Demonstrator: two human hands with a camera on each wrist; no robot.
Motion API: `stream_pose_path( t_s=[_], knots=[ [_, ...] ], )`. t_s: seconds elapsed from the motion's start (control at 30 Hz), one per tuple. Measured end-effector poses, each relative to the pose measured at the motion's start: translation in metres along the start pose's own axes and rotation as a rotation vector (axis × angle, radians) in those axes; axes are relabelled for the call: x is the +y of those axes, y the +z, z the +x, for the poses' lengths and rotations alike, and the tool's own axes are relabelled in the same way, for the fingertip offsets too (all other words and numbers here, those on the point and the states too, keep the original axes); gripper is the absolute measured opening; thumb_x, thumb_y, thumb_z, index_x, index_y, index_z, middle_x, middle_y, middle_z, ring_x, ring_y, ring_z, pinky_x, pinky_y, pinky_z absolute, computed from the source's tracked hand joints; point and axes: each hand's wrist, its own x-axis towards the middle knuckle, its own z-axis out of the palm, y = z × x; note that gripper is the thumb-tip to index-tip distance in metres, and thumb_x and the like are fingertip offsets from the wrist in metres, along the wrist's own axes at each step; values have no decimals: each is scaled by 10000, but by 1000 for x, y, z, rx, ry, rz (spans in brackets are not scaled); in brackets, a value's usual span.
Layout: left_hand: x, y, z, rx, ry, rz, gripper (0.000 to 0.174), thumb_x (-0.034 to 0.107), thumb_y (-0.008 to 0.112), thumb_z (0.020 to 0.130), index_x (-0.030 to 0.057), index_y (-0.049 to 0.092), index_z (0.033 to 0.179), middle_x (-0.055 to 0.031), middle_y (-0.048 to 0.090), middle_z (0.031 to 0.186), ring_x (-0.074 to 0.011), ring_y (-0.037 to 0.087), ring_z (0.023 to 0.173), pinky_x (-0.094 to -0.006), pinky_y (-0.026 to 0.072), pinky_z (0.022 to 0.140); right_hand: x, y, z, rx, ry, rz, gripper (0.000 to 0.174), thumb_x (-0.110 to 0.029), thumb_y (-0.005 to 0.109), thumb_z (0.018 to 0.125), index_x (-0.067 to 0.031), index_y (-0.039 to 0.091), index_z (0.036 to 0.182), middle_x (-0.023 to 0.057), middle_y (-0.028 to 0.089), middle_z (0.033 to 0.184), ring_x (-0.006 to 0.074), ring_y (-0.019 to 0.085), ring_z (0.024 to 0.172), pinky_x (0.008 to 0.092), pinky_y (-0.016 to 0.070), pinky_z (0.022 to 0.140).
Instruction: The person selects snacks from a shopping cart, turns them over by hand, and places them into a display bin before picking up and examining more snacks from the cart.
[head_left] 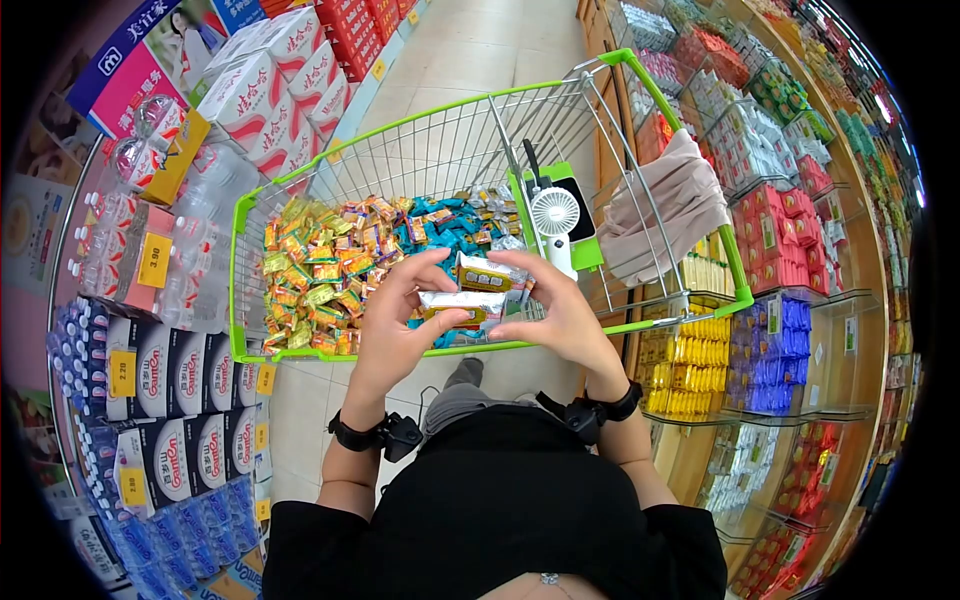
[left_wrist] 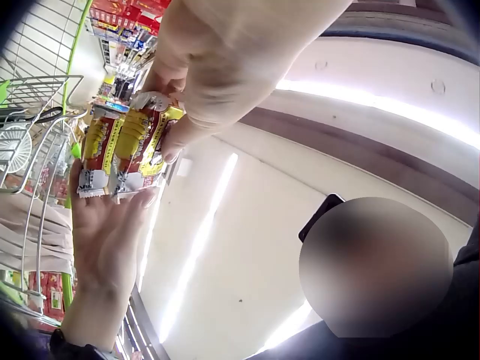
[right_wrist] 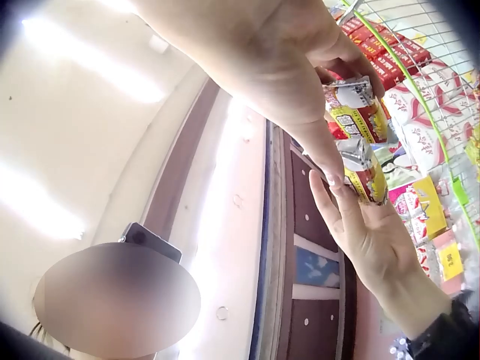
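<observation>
Two small wrapped packets, yellow and red with silver ends, are held side by side above the cart's near rim. The nearer packet (head_left: 462,308) lies between the left hand (head_left: 392,320) and the right hand (head_left: 560,315); the farther packet (head_left: 488,272) is just beyond it. Fingers and thumbs of both hands pinch the packets at their ends. In the left wrist view the two packets (left_wrist: 139,146) sit between the hands, close together. The right wrist view shows their silver ends, one packet (right_wrist: 360,112) above the other.
The green-rimmed cart (head_left: 240,290) holds many small orange, yellow, blue and silver packets (head_left: 330,265). A white fan (head_left: 555,215) and a beige cloth (head_left: 665,210) are at its right end. Shelves of snacks (head_left: 770,350) stand right, bottles (head_left: 110,240) and boxes (head_left: 270,90) left.
</observation>
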Motion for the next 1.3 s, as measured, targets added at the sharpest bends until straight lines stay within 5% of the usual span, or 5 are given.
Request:
stream_pose_path(
  t_s=[0.53,0.7,1.07,1.13,1.3],
  knots=[
    [-7,6,3,47,145,305,449,27,688,655,60,524,1072,-57,574,829,-162,555,768,-274,440,688,-8,19,7,8,-32,-134,571,-100,691,660,-53,456,1179,122,534,1063,255,535,964,319,420,817],
    [-3,5,4,59,208,372,404,30,691,650,56,550,1029,-60,574,821,-185,550,761,-283,437,689,-9,21,8,8,-32,-137,561,-34,687,654,-30,461,1168,95,518,1106,174,510,999,286,415,840],
    [-3,-8,9,134,515,690,647,138,727,622,67,405,1180,-108,459,1155,-298,381,1122,-406,317,919,-4,23,8,46,53,-25,521,11,688,650,-34,488,1130,72,530,1091,131,519,977,270,430,825],
    [-2,-8,8,80,447,645,664,133,721,627,68,382,1195,-119,440,1174,-292,380,1134,-411,299,943,-3,23,8,98,22,-47,490,-40,702,643,-61,519,1097,66,573,1026,136,567,861,257,458,721],
    [-14,-6,6,-43,232,465,675,86,687,665,62,336,1241,-122,438,1174,-254,422,1117,-388,327,943,-6,20,9,96,9,-16,495,-7,691,652,-46,508,1111,71,547,1069,137,542,929,267,442,787]
  ],
)
